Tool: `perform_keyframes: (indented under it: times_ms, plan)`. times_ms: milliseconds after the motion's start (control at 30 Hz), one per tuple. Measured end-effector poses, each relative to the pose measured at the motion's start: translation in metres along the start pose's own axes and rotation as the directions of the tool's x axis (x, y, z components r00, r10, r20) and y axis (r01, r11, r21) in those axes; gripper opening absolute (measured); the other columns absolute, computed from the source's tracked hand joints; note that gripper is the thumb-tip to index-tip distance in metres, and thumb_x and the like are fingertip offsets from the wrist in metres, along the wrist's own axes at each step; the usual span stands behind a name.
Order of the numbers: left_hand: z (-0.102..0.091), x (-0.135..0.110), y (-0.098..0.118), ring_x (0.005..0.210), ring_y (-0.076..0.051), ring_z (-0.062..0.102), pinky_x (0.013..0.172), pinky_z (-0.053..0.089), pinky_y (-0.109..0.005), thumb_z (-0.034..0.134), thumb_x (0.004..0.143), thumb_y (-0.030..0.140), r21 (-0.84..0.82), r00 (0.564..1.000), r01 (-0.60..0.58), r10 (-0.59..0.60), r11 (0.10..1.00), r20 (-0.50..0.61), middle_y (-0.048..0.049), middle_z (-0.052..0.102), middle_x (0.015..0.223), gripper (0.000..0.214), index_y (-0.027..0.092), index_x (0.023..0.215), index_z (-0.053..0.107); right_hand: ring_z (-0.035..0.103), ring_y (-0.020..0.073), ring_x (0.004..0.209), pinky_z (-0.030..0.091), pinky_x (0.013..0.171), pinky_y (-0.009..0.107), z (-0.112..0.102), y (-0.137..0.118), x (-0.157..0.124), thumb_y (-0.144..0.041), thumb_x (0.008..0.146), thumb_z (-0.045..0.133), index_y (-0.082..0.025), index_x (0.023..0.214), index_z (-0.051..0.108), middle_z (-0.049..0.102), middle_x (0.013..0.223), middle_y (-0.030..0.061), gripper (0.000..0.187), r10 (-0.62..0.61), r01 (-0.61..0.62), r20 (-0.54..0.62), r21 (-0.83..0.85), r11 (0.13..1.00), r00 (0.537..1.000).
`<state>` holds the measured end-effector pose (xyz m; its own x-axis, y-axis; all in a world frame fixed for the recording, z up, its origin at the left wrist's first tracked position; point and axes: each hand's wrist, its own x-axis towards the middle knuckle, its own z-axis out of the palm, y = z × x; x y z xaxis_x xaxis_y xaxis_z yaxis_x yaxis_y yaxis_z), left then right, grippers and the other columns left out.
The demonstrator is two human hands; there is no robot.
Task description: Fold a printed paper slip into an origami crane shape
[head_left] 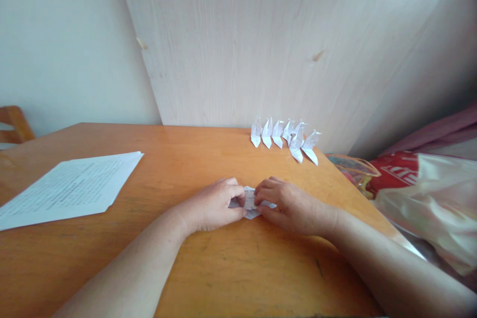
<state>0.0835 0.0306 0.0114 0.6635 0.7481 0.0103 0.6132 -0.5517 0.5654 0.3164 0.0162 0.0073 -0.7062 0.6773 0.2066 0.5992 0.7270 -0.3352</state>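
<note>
A small folded piece of printed white paper (250, 199) lies low over the wooden table, between my two hands. My left hand (219, 202) grips its left side, fingers curled and thumb at the near edge. On the opposite side my right hand (288, 204) pinches the paper with bent fingers and thumb. The middle of the paper shows between the fingertips, with lines of print and pointed folds at the far and near ends. Both outer sides are partly covered by my fingers.
Several folded paper cranes (278, 135) stand at the table's back right. A stack of printed sheets (74, 186) lies on the left of the wooden table (208, 278). Bags (428, 194) sit beyond the right edge; a chair (17, 121) stands far left, and a panel (238, 44) rises behind.
</note>
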Motion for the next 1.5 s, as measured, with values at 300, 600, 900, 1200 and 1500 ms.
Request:
perform_keyframes:
  times_ms: [300,600,900,1200,1500]
  plan:
    - [-0.001,0.001,-0.002,0.08,-0.016,0.058,0.069,0.042,-0.027,0.061,0.086,0.034,-0.039,1.0,0.017,-0.016,0.999,0.023,-0.0005,0.056,0.088,0.014,0.022,0.086,0.067,0.059,0.0167,0.083,0.043,0.074,0.028,0.004,-0.012,0.005,-0.019,0.094,0.057,-0.021,0.098,0.071,0.065,0.09,0.0044,0.015,0.014,-0.014,0.004,0.01,1.0,1.0]
    - [-0.004,0.0,-0.007,0.082,-0.017,0.056,0.068,0.04,-0.028,0.055,0.077,0.017,0.011,0.999,0.05,-0.05,0.999,0.0,-0.0005,0.058,0.091,0.008,0.021,0.082,0.06,0.059,0.0132,0.077,0.042,0.068,0.024,0.011,0.002,0.005,-0.015,0.093,0.054,-0.021,0.091,0.069,0.066,0.088,0.0009,0.016,0.053,-0.053,0.006,0.151,0.987,0.999]
    - [0.001,0.0,-0.013,0.076,-0.016,0.054,0.064,0.039,-0.027,0.053,0.076,0.014,0.012,1.0,0.021,-0.02,1.0,-0.012,0.0001,0.056,0.087,0.01,0.021,0.08,0.06,0.057,0.0141,0.076,0.042,0.067,0.025,0.009,-0.005,0.005,-0.019,0.089,0.06,-0.022,0.096,0.069,0.063,0.09,0.0018,0.012,0.103,-0.107,0.04,0.117,0.987,0.994]
    - [-0.002,-0.003,-0.01,0.078,-0.016,0.055,0.068,0.042,-0.027,0.053,0.076,0.015,0.015,0.999,0.03,-0.031,0.999,0.029,-0.0013,0.056,0.09,0.009,0.02,0.077,0.06,0.059,0.0143,0.082,0.043,0.073,0.025,0.012,-0.001,0.006,-0.012,0.092,0.052,-0.021,0.092,0.068,0.065,0.092,0.0019,0.019,0.037,-0.041,0.033,0.134,0.99,0.999]
    - [-0.005,-0.006,-0.01,0.081,-0.017,0.054,0.071,0.042,-0.028,0.048,0.071,0.01,-0.003,0.997,0.076,-0.076,0.997,0.017,-0.0006,0.056,0.093,0.015,0.021,0.078,0.054,0.057,0.0138,0.074,0.041,0.067,0.025,0.017,0.001,0.008,-0.019,0.091,0.055,-0.018,0.085,0.065,0.064,0.084,0.0024,0.012,0.185,-0.188,0.029,0.153,0.97,0.982]
